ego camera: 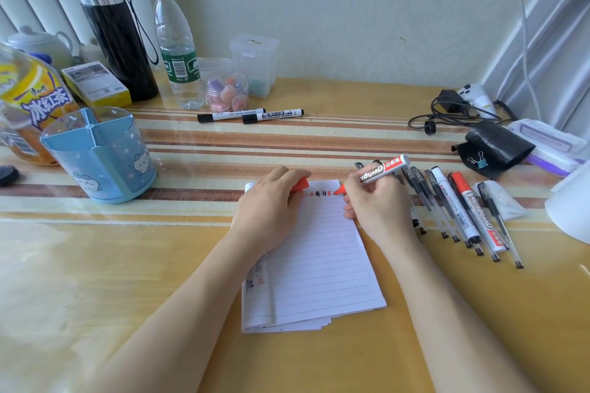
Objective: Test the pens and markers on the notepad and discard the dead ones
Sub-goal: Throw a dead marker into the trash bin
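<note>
Red ink is under test.

Head view: the right hand grips the red whiteboard marker in a writing hold. Its fingers are clamped round the barrel near the nib. The barrel tilts up and away to the right. The nib touches the top line of the notepad, at the end of a row of test marks, which keeps each trial beside the others for comparison.

The left hand rests on the notepad's upper left corner, probably to stop it sliding. Its fingers are curled round the red cap, kept ready for refitting.

Both forearms reach forward low over the desk, wrists at the pad's edges.

A row of pens and markers lies just right of the notepad. Two black markers lie well apart at the far side.
</note>
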